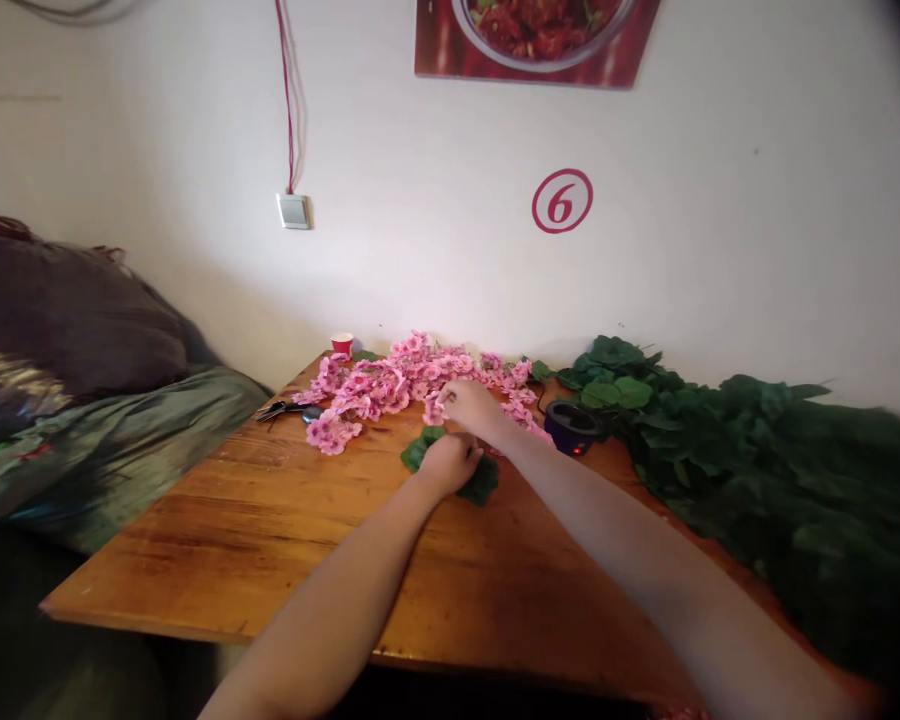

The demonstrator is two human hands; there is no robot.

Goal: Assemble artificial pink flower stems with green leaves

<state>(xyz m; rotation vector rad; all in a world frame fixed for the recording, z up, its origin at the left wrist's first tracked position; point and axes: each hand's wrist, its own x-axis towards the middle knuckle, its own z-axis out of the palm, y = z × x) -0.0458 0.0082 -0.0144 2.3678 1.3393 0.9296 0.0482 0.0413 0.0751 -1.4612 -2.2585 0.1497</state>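
The surface is made of wood, glossy, with visible grain. Near its far edge, the pink flowers look like thin, matt cloth. The green leaf, farther from this edge, seems cloth too, like the heaped leaves along the right edge. At the far left corner, the cup looks like paper.

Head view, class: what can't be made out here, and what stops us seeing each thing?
Head view: the middle of the green leaves; the left hand covers it.
Head view: whether the right hand grips any pink flowers; too small.
Head view: the top of the food picture; cut off by the upper edge.
Head view: single leaves in the leaf pile's near end; blurred.
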